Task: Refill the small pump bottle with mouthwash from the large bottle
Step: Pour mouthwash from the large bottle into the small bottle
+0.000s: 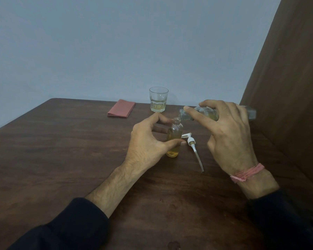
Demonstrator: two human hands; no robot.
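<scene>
Pump head [191, 141] lies just right of small bottle [174, 139].

Dim, flat indoor light with a cool cast; the wall [116, 42] reads grey-blue. Shadows on the worktop [61, 150] are faint and soft-edged. The whole picture is slightly soft and grainy. Wide-angle bending curves the worktop's far edge and slants the right panel [287, 87].

Table [61, 159]: cloth [121, 108], glass [158, 100], pump [192, 147], small bottle [173, 141].
</scene>
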